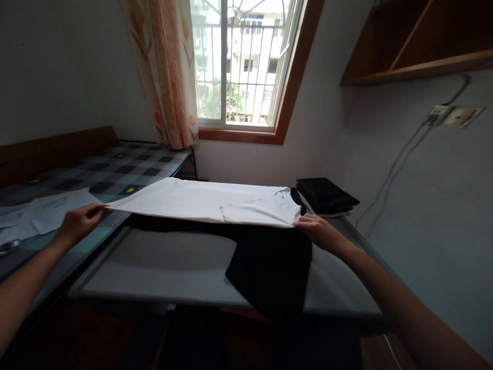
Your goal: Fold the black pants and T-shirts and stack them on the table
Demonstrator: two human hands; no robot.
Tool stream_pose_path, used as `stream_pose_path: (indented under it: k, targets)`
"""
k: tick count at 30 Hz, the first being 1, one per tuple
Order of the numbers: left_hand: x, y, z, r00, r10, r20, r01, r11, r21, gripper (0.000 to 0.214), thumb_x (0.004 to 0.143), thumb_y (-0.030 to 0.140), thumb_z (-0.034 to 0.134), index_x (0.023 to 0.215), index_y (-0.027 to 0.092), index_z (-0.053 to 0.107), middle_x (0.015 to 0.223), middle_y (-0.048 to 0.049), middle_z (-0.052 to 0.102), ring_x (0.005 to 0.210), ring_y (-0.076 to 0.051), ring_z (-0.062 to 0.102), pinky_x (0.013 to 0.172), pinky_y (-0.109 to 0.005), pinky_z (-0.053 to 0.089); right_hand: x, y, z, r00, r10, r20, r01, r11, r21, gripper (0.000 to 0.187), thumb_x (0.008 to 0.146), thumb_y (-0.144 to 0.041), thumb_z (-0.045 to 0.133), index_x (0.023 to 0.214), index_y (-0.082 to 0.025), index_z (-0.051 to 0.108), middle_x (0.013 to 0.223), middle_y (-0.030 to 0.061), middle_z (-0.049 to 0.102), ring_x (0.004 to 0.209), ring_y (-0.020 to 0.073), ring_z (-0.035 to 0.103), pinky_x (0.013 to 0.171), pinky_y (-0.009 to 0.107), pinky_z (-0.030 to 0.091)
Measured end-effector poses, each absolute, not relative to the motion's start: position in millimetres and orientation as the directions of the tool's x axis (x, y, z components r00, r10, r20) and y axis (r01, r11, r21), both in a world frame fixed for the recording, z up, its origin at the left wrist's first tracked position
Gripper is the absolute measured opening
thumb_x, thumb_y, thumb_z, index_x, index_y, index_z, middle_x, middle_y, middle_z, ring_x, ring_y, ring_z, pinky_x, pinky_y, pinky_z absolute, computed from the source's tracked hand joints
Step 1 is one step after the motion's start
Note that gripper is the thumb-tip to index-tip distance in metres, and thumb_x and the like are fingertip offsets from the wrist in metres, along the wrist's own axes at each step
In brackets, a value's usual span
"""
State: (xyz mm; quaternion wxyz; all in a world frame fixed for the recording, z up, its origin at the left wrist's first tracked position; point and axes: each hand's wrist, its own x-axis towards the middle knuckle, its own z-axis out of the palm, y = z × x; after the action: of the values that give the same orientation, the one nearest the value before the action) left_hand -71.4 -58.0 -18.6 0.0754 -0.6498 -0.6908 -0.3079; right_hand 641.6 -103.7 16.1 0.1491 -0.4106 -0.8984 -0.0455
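White fabric, thin-looking: a garment (215, 201) spread lengthwise over the worktop (165, 264), near edge strung between two hands. Left hand (82, 222): fingers pinched together on the near left corner, out past the worktop's left side, toward the bed (150, 159). Right hand (316, 230): fingers closed on the near right corner. Arms set wide, probably so the edge pulls straight; it runs nearly level, few creases, so the tension looks about even. Pinching just the corners likely leaves the middle free to lie flat.

Black cloth (275, 267) under the white, one part hanging over the worktop's front edge. Can't tell if it's a separate piece or the same garment. Its overhang probably comes from how little depth the worktop has.

Dark folded stack (327, 194) sits at the far right, against the wall side, just beyond the right hand; presumably parked there to leave the middle for spreading. Loose papers (57, 209) lie on the bed, apart from the fabric. Window (246, 67) behind, backlit, so detail in the black is lost.
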Motion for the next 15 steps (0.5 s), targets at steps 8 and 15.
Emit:
stream_pose_path:
  k: [8, 15]
  targets:
    - [-59, -104, -8, -0.082, 0.679, 0.73, 0.954, -0.158, 0.255, 0.03, 0.077, 0.054, 0.047, 0.082, 0.026, 0.058, 0.088, -0.0044, 0.068, 0.094, -0.029, 0.068, 0.091, -0.04, 0.052, 652, -125, 22, -0.563, 0.802, 0.2, 0.756, 0.598, -0.266, 0.03, 0.095, -0.022, 0.045, 0.092, -0.021, 0.075, 0.084, 0.0071, 0.069, 0.075, 0.0173, 0.063, 0.071, 0.029, 0.047]
    - [-68, -123, -20, -0.111, 0.733, 0.671, 0.956, -0.105, 0.273, 0.031, 0.073, 0.06, 0.047, 0.081, 0.03, 0.054, 0.084, -0.0031, 0.064, 0.089, -0.031, 0.067, 0.084, -0.041, 0.052, 632, -150, 8, -0.598, 0.801, -0.024, 0.714, 0.519, -0.471, 0.034, 0.097, -0.033, 0.046, 0.082, -0.02, 0.073, 0.08, 0.0058, 0.066, 0.072, 0.0168, 0.06, 0.069, 0.028, 0.046]
